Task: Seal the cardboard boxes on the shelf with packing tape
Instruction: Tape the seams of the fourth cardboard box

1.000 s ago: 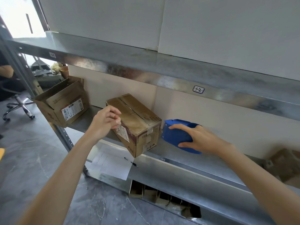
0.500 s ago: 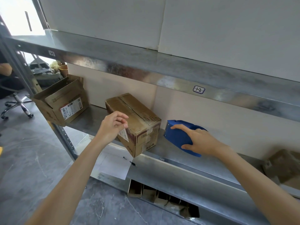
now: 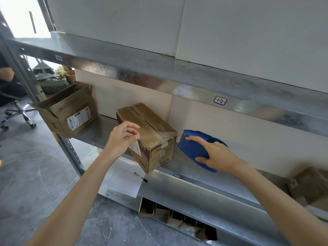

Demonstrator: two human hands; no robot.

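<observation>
One galvanised steel shelf (image 3: 188,166) spans the view, and its middle board carries the boxes. At nine o'clock an open-flapped cardboard box (image 3: 71,114) with a shipping label overhangs the board's end. The taped cardboard box (image 3: 152,139) sits at centre, skewed, with one corner past the lip. A third, blurred box (image 3: 312,185) lies at four o'clock. At three o'clock of the taped box the blue tape dispenser (image 3: 193,150) rests on the board, the right grip (image 3: 216,155) curled round it, forefinger along its top. The left grip (image 3: 122,139) is at the taped box's near edge, loosely curled and holding nothing; contact is unclear. At six o'clock lie a paper sheet (image 3: 122,181) and a pen (image 3: 142,177).
</observation>
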